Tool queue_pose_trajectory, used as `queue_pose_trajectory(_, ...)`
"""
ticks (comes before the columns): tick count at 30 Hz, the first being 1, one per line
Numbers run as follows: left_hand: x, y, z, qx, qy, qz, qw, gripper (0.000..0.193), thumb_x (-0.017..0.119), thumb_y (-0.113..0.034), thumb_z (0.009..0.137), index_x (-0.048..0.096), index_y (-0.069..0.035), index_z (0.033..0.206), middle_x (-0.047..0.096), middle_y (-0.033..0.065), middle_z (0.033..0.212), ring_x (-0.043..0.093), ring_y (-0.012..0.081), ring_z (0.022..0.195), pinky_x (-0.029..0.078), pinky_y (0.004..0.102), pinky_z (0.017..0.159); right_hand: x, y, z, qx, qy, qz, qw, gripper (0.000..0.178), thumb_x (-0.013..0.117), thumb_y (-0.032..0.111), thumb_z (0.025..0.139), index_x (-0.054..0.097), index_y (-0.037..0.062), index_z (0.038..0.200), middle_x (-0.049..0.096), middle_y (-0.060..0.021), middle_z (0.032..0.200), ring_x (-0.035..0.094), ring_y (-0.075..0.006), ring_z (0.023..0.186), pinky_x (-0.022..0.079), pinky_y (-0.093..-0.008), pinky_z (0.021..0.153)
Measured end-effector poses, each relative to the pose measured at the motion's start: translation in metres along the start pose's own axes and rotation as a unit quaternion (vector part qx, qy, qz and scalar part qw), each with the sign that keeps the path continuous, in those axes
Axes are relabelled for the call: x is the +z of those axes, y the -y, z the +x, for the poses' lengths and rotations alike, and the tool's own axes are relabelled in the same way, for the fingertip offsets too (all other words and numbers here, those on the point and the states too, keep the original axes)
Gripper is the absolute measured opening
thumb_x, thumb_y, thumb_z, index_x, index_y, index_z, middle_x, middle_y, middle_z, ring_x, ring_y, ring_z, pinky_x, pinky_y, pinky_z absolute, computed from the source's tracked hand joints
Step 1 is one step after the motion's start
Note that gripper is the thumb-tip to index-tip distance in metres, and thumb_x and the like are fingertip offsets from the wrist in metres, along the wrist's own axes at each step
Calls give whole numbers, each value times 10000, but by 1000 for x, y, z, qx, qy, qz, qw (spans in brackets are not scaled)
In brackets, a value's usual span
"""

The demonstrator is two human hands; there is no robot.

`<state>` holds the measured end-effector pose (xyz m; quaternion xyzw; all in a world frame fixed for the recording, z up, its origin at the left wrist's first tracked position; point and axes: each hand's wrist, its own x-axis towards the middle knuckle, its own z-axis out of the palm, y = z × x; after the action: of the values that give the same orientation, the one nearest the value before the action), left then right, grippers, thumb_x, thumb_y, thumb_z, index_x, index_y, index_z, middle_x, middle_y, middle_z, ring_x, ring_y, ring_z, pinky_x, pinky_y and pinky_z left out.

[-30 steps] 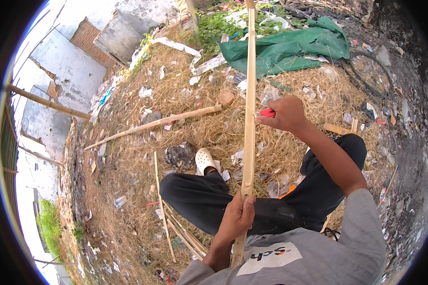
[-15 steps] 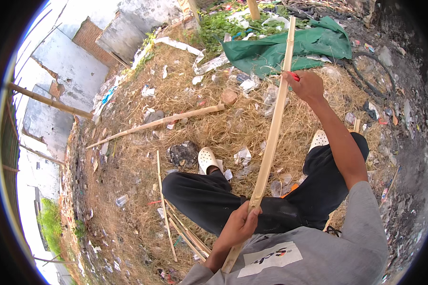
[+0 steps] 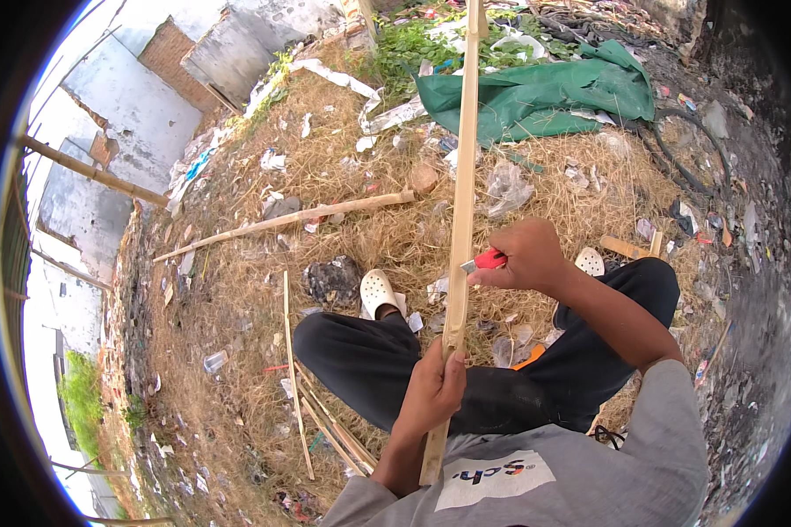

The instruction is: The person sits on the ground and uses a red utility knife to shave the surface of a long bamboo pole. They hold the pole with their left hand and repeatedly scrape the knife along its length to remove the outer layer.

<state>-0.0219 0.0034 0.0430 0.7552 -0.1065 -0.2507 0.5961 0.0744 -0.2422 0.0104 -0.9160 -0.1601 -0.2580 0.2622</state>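
From afar, I'm watching the left hand and the right hand working on a long pale strip.
The left is gripping the strip's near part, and the strip is running from the grey shirt toward the far side, crossing the green sheet in my view. The right is clasping a red cutter, its metal blade overlapping the strip's right edge; whether it is biting in, I cannot tell. Farther left, a pole is lying on dry grass.
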Motion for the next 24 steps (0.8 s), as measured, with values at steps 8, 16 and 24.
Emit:
queue_pose_trajectory(8, 2, -5, -5, -32, 21, 10, 999, 179, 440, -201, 1019, 486, -32, 984, 490, 0, 581, 489, 81, 424, 393, 251, 403, 1, -6, 2, 15, 8, -56, 998, 653, 636, 729, 714, 579, 110, 516, 490, -66, 434, 509, -256, 382, 395, -357, 411)
queue_pose_trajectory(16, -1, -3, -8, -27, 39, 31, 998, 209, 432, -236, 1027, 471, -33, 999, 485, -3, 586, 495, 83, 430, 401, 247, 406, 1, -41, 19, -13, -52, -85, 995, 655, 647, 727, 699, 535, 111, 505, 454, -70, 432, 493, -269, 391, 367, -382, 397)
queue_pose_trajectory(24, -4, -1, -19, -37, 67, 11, 997, 205, 433, -255, 1029, 461, -52, 1008, 478, -16, 594, 488, 71, 449, 405, 243, 426, -2, -59, 24, 30, -45, -103, 993, 647, 640, 690, 730, 508, 91, 526, 451, -107, 464, 485, -314, 425, 375, -414, 430)
